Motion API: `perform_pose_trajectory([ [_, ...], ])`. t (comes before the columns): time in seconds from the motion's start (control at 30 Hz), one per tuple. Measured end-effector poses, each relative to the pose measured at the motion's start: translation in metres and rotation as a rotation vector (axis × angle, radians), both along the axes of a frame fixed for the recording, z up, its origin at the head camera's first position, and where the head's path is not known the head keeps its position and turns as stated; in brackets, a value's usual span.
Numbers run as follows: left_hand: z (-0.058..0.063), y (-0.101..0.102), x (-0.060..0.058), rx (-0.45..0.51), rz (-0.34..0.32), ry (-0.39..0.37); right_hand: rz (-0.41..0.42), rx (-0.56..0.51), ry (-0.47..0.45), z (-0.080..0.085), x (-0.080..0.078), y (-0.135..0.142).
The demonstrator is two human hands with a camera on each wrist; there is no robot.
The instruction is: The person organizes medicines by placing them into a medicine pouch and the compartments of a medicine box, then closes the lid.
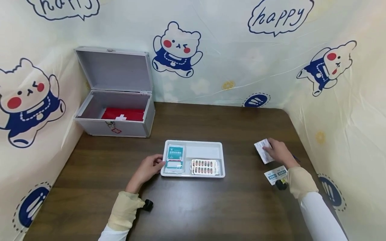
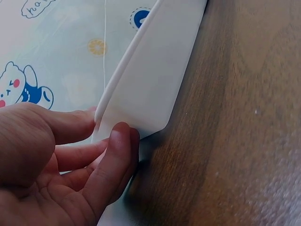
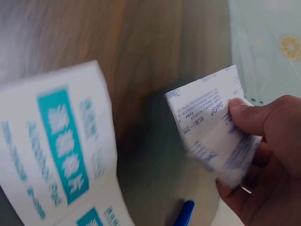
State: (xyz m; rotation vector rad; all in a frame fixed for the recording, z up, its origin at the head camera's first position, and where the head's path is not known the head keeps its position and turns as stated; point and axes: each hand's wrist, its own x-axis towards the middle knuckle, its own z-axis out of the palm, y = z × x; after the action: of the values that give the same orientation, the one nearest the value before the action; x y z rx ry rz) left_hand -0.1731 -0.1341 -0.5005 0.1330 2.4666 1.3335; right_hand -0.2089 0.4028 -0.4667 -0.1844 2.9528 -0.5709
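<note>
A white tray (image 1: 208,149) lies on the brown table, and my left hand (image 1: 149,168) pinches its left edge. Thumb and fingers meet around the rim in the left wrist view. Inside the tray are teal-and-white packets (image 1: 175,153) at the left and capsule blister packs (image 1: 205,167) at the front right. Over the table's right side, my right hand (image 1: 280,153) holds small white printed paper packets (image 3: 207,110) between thumb and fingers. Near that wrist lies an alcohol prep pad sheet (image 3: 61,141), white with teal labels. A blue pen-like tip (image 3: 186,213) shows close by.
An open silver case (image 1: 120,129) stands at the back left, its lid raised. A red pouch (image 1: 129,114) with a white cross lies inside it. Patterned sheets (image 1: 211,83) hang along the back and both sides of the table.
</note>
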Motion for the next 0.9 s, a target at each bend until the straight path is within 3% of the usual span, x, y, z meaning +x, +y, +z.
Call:
perform_pose_trajectory([
  [0.1,0.002,0.000,-0.002,-0.007,0.014,0.000,-0.012,-0.053,0.064,0.005,-0.001,-0.008],
  [0.4,0.002,-0.002,-0.002,-0.028,0.003,-0.025,-0.071,-0.186,0.091,0.019,0.005,-0.046],
  [0.67,0.001,-0.004,-0.002,-0.030,-0.006,-0.016,-0.110,-0.269,0.058,0.029,0.007,-0.094],
  [0.9,0.002,-0.002,-0.002,-0.025,-0.002,-0.015,-0.119,-0.346,0.036,0.024,0.007,-0.144],
])
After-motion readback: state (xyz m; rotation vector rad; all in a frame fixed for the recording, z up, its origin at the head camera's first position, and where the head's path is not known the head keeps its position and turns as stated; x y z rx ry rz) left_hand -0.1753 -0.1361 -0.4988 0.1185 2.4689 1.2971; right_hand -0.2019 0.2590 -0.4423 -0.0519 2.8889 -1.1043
